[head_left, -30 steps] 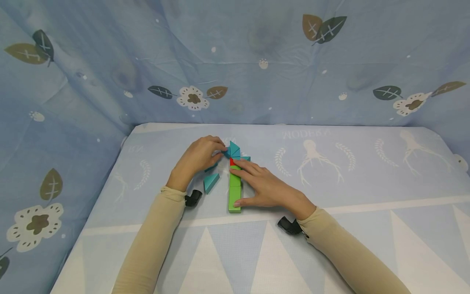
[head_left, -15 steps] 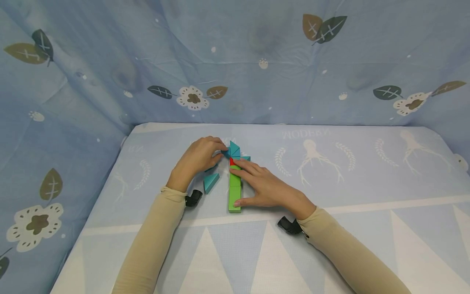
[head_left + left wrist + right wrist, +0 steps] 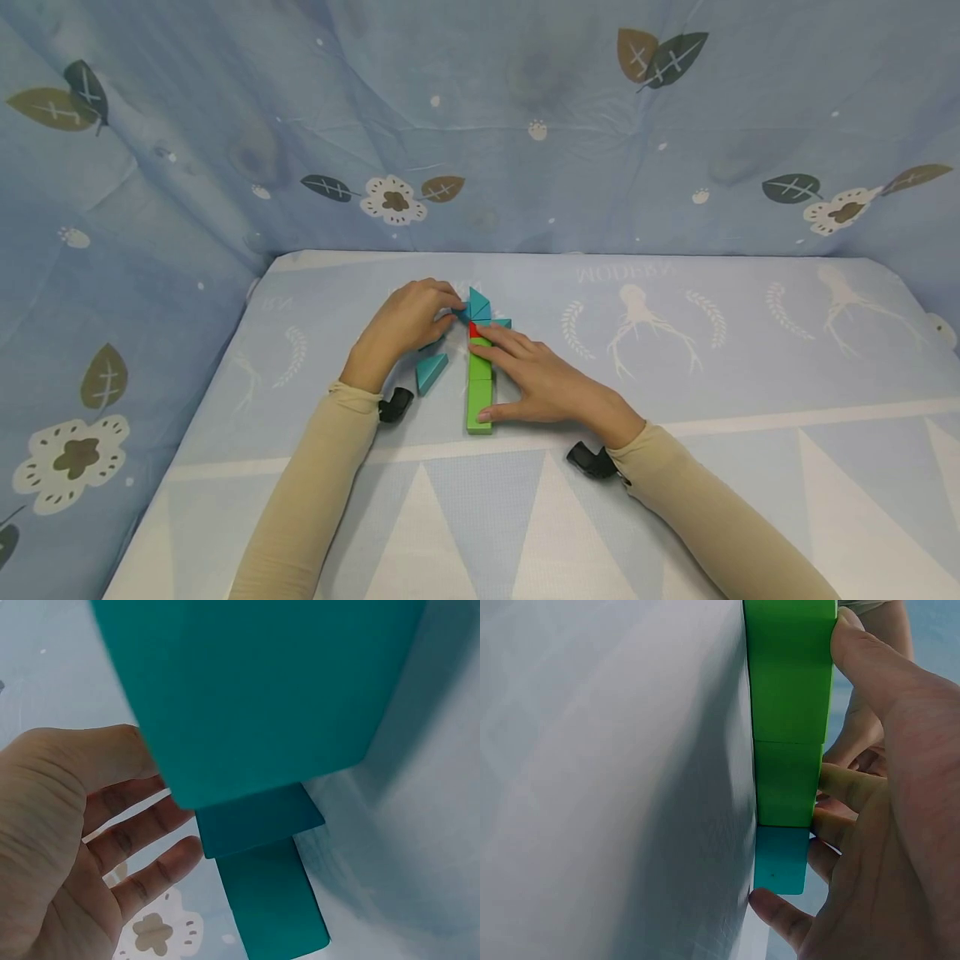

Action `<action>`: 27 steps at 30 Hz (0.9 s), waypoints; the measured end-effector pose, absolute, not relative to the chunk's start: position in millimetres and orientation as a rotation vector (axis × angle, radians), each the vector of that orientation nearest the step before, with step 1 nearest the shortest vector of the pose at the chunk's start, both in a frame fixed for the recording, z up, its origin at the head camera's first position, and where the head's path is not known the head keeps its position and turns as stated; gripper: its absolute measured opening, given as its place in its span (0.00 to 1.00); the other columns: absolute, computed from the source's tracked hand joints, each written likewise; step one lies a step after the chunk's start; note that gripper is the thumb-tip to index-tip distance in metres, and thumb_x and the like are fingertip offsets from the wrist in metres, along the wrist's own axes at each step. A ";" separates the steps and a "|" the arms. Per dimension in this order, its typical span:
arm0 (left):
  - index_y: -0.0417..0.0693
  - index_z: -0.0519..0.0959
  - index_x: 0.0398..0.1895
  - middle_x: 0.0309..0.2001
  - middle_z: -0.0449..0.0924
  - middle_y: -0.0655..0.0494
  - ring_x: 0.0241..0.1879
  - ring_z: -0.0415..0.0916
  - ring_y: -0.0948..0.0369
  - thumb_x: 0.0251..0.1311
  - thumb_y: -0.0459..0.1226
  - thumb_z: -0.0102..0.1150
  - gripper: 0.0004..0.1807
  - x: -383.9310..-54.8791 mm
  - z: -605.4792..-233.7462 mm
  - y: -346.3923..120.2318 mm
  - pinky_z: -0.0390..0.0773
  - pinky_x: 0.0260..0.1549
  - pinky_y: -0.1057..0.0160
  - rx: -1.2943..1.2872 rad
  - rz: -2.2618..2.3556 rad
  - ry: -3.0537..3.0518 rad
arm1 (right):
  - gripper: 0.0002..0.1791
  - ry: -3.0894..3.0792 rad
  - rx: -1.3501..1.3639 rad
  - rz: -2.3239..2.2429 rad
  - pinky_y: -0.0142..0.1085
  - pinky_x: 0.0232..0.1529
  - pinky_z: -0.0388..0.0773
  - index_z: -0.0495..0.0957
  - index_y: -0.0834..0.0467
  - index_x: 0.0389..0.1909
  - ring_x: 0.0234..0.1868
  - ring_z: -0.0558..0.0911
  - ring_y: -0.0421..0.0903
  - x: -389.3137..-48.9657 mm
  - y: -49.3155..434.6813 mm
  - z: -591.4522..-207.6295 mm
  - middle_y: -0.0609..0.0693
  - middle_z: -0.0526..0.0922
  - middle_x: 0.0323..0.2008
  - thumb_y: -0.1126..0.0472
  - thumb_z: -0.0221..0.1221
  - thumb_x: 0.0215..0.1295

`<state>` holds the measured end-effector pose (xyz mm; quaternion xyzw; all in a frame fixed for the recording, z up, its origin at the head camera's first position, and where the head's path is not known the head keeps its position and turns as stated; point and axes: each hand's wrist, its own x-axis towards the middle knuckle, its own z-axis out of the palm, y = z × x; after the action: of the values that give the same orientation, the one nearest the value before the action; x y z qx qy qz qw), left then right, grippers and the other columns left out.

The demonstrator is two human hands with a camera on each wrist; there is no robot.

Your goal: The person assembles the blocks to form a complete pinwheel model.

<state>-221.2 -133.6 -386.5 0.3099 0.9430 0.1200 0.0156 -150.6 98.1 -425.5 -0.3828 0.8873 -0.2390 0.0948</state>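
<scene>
Green column points up the frame

In my head view the green column [image 3: 480, 392] sits at centre, its long axis running almost straight up; its upper end carries a red block [image 3: 474, 331] and teal triangles [image 3: 478, 305]. The right hand [image 3: 551, 387] rests along it, fingers outstretched, touching without clutching. The left hand [image 3: 408, 317] reaches a blue triangle [image 3: 462, 313]; I can't tell whether it pinches. My right wrist view adds a teal block [image 3: 781, 861] at the column's end; in the left wrist view, the nearest block [image 3: 262, 697] hides the thumb tip. Since half a second ago, I see no clear shift.
</scene>
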 end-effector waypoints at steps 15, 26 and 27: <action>0.44 0.85 0.48 0.42 0.85 0.49 0.43 0.80 0.52 0.62 0.33 0.63 0.12 -229.8 -360.7 -185.9 0.80 0.43 0.53 0.734 0.563 3.001 | 0.53 2.649 -1.120 -0.694 0.56 0.67 0.64 0.55 0.50 0.76 0.78 0.48 0.49 -151.0 97.3 -425.2 0.48 0.49 0.78 0.32 0.64 0.55; 0.47 0.87 0.47 0.44 0.87 0.53 0.42 0.82 0.57 0.56 0.39 0.70 0.15 -220.7 -361.6 -158.9 0.81 0.43 0.58 0.696 0.392 2.764 | 0.53 2.644 -1.130 -0.702 0.57 0.67 0.63 0.54 0.49 0.76 0.78 0.47 0.49 -150.4 98.2 -426.2 0.47 0.47 0.78 0.31 0.62 0.55; 0.47 0.87 0.46 0.44 0.87 0.53 0.43 0.82 0.58 0.56 0.39 0.70 0.14 -220.1 -363.4 -156.8 0.81 0.44 0.57 0.692 0.371 2.759 | 0.53 2.642 -1.130 -0.702 0.57 0.67 0.63 0.54 0.49 0.76 0.78 0.47 0.49 -150.1 97.7 -426.3 0.48 0.47 0.78 0.31 0.62 0.55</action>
<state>-220.1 -156.8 -363.4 0.2388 0.9529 0.1281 0.1360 -150.1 97.7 -426.3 -0.3805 0.8894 -0.2364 0.0914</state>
